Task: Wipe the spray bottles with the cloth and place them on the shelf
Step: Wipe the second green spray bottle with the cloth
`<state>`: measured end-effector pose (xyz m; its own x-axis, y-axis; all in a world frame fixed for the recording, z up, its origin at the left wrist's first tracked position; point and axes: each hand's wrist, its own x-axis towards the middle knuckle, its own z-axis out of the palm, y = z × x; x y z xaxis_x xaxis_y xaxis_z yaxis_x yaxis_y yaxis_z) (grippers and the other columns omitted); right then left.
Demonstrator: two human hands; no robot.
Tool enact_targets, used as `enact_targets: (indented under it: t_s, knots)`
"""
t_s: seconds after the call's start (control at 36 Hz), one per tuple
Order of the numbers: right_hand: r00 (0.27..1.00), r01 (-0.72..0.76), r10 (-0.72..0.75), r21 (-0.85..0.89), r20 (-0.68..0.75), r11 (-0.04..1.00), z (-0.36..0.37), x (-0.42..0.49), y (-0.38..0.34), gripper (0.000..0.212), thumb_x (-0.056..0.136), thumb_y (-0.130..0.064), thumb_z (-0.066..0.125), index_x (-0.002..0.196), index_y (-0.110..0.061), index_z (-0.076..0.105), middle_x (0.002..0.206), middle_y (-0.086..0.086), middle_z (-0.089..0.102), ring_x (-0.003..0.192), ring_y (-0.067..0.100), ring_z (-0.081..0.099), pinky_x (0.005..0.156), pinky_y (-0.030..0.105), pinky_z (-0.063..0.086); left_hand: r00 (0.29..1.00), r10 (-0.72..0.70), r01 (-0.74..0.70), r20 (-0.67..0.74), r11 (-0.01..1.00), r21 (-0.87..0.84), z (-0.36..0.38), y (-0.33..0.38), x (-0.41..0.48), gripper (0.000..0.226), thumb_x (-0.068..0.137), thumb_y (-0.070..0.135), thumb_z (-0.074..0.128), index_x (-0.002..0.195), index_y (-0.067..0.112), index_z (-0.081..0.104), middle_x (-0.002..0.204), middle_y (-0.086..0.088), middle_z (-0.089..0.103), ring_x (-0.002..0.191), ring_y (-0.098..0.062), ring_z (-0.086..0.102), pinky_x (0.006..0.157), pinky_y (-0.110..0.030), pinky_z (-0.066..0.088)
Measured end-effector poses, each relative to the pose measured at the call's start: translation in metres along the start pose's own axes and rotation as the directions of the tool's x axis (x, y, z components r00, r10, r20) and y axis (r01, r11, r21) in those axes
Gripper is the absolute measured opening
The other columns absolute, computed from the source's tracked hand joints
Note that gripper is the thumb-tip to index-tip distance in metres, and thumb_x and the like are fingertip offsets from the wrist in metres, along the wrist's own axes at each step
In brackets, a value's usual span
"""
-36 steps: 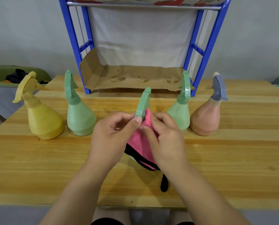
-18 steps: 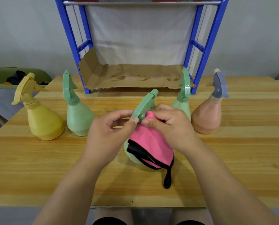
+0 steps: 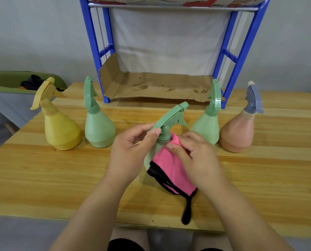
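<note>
Where the two hands meet over the near middle of the desk, item one: a pale green plastic spray bottle [image 3: 164,135] with a trigger head, tilted, nozzle pointing up and to the right. Its base is hidden by cloth and hands, so whether it rests on the desk cannot be told.

Left hand [image 3: 129,149]: thumb and forefinger pinching the bottle at the rear of the trigger head, just above the neck; other fingers curled.

Right hand [image 3: 196,160]: fingers curled, grasping a pink cloth with black edging [image 3: 169,169] and pressing it against the bottle's shoulder below the collar. The cloth drapes down the bottle's right side. A black loop [image 3: 186,212] hangs from its lower corner, near the desk's front edge.

Standing upright on the light wooden desk [image 3: 42,178], in a row behind the hands, left to right:
- one yellow plastic spray bottle [image 3: 60,131], yellow trigger head
- one second green spray bottle [image 3: 99,129], just beside the yellow one
- one third green spray bottle [image 3: 207,127], partly behind the right hand
- one peach plastic spray bottle [image 3: 238,134], grey-blue trigger head, just beside the third green one

Behind the row: one blue metal shelf frame [image 3: 241,51], its front feet on the far part of the desk. The lowest tier is lined with a stained brown cardboard sheet [image 3: 158,86], left end folded upward. A white fabric panel [image 3: 169,42] closes the back. The upper tier is cropped at the top edge and its load cannot be made out.

Far left, beyond the desk: one green-rimmed bin [image 3: 6,82] holding dark items.
</note>
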<state>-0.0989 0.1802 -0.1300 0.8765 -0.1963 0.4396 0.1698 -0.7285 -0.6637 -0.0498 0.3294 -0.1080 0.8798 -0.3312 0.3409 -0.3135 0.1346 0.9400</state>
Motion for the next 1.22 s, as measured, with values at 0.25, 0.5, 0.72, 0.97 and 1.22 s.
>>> enact_targets:
  t_s: [0.25,0.5,0.72,0.97,1.22]
  knots:
    - [0.999,-0.051,0.051,-0.035,0.009,0.998,-0.014,-0.015,-0.003,0.043,0.085,-0.040,0.053,0.120,-0.019,0.066,0.097,-0.012,0.045,0.093,-0.003,0.048,0.082,0.001,0.032,0.999,0.013,-0.008,0.052,0.996,-0.090,-0.006,-0.015,-0.009,0.016,0.083,0.025,0.066,0.093,0.035,0.073,0.095,0.015,0.074,0.093,-0.001,0.067,0.076,-0.015,0.051]
    - [1.000,-0.011,0.010,0.028,0.010,1.000,-0.014,-0.035,-0.001,0.049,0.091,-0.006,0.057,0.136,-0.020,0.044,0.112,-0.015,0.040,0.105,-0.007,0.042,0.092,0.002,0.031,0.975,-0.153,0.131,0.158,0.981,0.141,-0.023,-0.054,-0.020,0.048,0.077,0.017,0.064,0.120,0.036,0.058,0.122,0.019,0.061,0.119,-0.004,0.054,0.094,-0.036,0.051]
    - [0.980,-0.137,0.164,0.219,-0.112,0.966,-0.017,-0.043,-0.003,0.036,0.087,-0.007,0.064,0.091,-0.041,0.054,0.099,-0.024,0.061,0.096,-0.003,0.059,0.081,0.010,0.046,0.951,-0.234,0.176,0.202,0.947,0.268,-0.019,-0.057,-0.016,0.065,0.069,0.027,0.083,0.119,0.049,0.048,0.125,0.018,0.048,0.111,0.005,0.051,0.096,-0.026,0.046]
    - [0.957,-0.165,0.233,0.341,-0.171,0.926,-0.022,-0.050,0.004,0.027,0.088,-0.009,0.063,0.091,-0.036,0.059,0.096,-0.011,0.066,0.094,0.008,0.063,0.082,0.024,0.051,0.952,-0.272,0.233,0.142,0.942,0.242,0.001,-0.057,-0.016,0.063,0.066,0.035,0.083,0.117,0.036,0.045,0.118,0.024,0.053,0.105,-0.001,0.055,0.081,-0.023,0.051]
    - [0.945,-0.098,0.209,0.393,-0.251,0.914,-0.027,-0.047,-0.003,0.037,0.086,-0.008,0.065,0.092,-0.045,0.064,0.095,-0.011,0.069,0.093,0.009,0.065,0.078,0.017,0.049,0.923,-0.364,0.364,0.127,0.931,0.028,0.005,-0.046,-0.016,0.064,0.050,0.054,0.080,0.106,0.038,0.054,0.119,0.007,0.062,0.096,-0.025,0.066,0.073,-0.042,0.056]
